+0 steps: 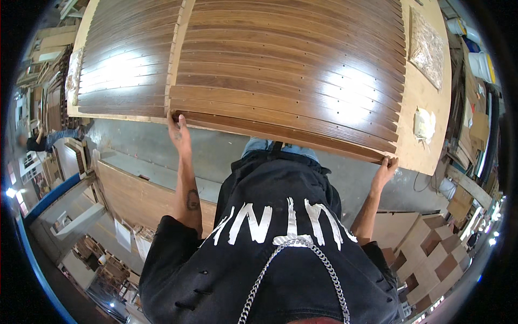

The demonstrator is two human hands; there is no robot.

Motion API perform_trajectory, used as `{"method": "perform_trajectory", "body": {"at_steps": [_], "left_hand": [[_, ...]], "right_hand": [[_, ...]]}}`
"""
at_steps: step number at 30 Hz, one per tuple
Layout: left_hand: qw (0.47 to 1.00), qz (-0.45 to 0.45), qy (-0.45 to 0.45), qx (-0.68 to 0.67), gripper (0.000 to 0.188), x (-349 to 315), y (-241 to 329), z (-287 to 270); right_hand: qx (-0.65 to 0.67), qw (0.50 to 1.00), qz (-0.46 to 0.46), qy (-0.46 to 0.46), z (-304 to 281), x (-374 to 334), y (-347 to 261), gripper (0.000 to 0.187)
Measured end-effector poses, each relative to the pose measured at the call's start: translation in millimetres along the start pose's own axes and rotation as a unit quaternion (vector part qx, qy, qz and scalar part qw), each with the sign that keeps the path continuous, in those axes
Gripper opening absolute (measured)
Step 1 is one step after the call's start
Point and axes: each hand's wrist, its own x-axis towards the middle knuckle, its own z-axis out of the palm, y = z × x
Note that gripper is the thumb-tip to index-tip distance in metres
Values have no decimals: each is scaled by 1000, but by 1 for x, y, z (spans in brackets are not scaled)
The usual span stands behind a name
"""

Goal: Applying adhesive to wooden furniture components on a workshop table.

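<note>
Pinching a strip (286, 135) by its ends, the left hand (179, 128) and right hand (385, 170) hold it along the table (426, 154)'s near edge.
Farther off, boards (291, 70) lie in rows, apparently laid; the held strip looks not yet settled.

Head-worn left fisheye, facing steeply down: black shirt (259, 270) close, wooden slats (286, 70) farther.

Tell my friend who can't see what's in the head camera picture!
A person's left hand and right hand hold the ends of a long brown wood strip at the near edge of a pale board. Rows of other brown strips cover much of it, with a clear bag of small pieces at the right.
</note>
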Motion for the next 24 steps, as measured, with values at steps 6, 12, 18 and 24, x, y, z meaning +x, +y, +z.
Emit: {"method": "perform_trajectory", "body": {"at_steps": [6,12,18,24], "left_hand": [[996,-15,57,-69,58,-25,-30,13],[988,-77,77,112,61,-16,-7,36],[974,-148,160,58,69,-12,-4,53],[918,-208,192,-278,73,16,28,71]], "right_hand": [[-131,991,34,-9,4,-13,3,48],[-114,991,70,-12,8,-8,-8,50],[2,990,138,21,21,-5,-1,46],[314,873,365,72,28,-9,-89,23]]}}
